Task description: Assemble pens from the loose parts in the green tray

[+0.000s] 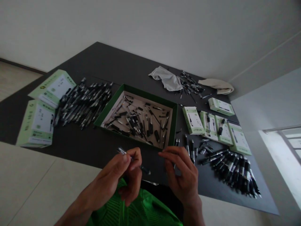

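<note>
My left hand (127,172) is closed around a pen (121,151) with a clear, silvery end. The pen's dark other end shows past my fingers on the right, above the table's near edge. To its right, my right hand (180,169) has its fingers stretched out and the thumb apart from them, with no held thing visible. Just beyond both hands stands a shallow green box (138,91), with loose black pen parts (135,122) scattered inside. Several pens (192,150) lie on the table beside my right hand, some partly hidden by its fingers.
A heap of pens (82,103) lies left, beside two light-green cartons (39,124). More cartons (192,121) stand right, above a fanned pile of black pens (237,171). Behind are a grey cloth (166,78), loose parts (191,86) and a beige cloth (216,84).
</note>
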Demonstrator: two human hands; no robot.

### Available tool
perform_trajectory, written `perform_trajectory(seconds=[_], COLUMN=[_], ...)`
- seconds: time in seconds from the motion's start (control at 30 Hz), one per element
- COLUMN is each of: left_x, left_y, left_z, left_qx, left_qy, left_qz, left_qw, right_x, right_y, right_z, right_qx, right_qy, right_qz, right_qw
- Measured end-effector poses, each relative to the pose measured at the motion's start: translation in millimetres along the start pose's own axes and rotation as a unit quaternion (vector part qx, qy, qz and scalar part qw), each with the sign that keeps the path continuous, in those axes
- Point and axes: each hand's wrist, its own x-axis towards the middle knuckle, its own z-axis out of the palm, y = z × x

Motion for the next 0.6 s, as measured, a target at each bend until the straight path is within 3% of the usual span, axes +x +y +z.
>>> perform_trajectory(seconds=[0.07, 0.17, 0.23, 0.37, 0.53, 0.6], left_x=[-5.0, -8.6, -8.1, -2.0, 10.4, 11.5], left_y=[-0.8, -4.9, -7.3, -7.7, -6.1, -6.3], left_z=[-9.8, -16.9, -16.7, -18.5, -30.2, -29.9], left_qx=[0.029, 0.135, 0.181, 0.195, 0.208, 0.218], left_qy=[0.024, 0.032, 0.003, -0.037, -0.206, -0.189], left_qz=[0.012, 0.073, 0.121, 0.156, 0.132, 0.162], left_qw=[0.999, 0.988, 0.976, 0.968, 0.947, 0.944], right_x=[4.6, 9.4, 12.5, 19.9, 24.6, 23.4], right_y=[-3.1, -14.4, -20.6, -23.1, -24.6, -23.9], right_z=[-2.8, 2.2, 11.0, 26.0, 34.6, 35.3], right_qx=[0.028, 0.095, 0.136, 0.208, 0.246, 0.283], right_qy=[-0.01, -0.077, -0.088, -0.034, -0.071, -0.084], right_qz=[0.015, 0.049, 0.059, 0.1, 0.2, 0.241], right_qw=[0.999, 0.991, 0.985, 0.972, 0.946, 0.924])
